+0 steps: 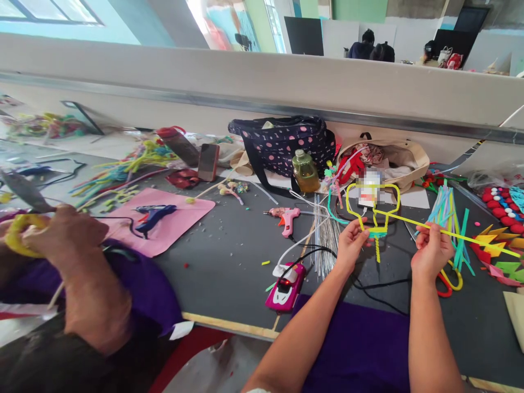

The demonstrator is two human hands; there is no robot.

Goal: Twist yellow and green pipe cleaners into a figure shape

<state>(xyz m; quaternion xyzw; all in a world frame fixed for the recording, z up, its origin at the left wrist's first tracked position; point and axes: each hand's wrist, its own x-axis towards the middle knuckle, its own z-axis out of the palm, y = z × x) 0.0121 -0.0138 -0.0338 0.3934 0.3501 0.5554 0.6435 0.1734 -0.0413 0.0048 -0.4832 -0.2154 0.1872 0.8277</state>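
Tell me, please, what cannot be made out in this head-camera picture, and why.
All in the head view:
Scissors: blades largely hidden behind the right hand.
Yellow strip: its join to the yellow frame is too small to judge.
White block: front blurred by pixelation.
Dark bag: most contents hidden by its side.
Tan cloth: full shape cut off by the right edge.
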